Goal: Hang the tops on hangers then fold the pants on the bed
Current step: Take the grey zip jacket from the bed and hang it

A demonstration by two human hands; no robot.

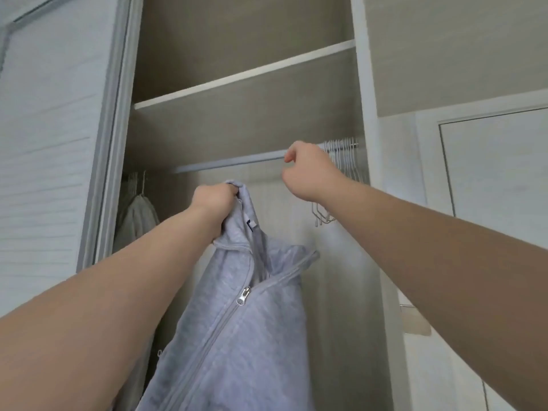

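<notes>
Open white wardrobe w/ beige-lined inside (246,123) filled most of the view, and its grey metal clothes rail (231,165) ran across the middle. One white shelf board (237,80) sat above the rail. The light grey zip-front hooded top (237,336) hung below the rail, roughly under its midpoint and not touching it, w/ no hanger visible in it. A pale grey-green garment (136,221) hung on a hanger at the rail's far left end. A bunch of white wire hangers (347,161) crowded the rail's right end. L hand (215,200), just under the rail, was clenched tight round the top's bunched hood/neck fabric. R hand (308,170) was up at the rail beside the hangers, fingers curled; couldn't tell if it had hold of one. Silver zip pull (243,296) sat well below the rail.
</notes>
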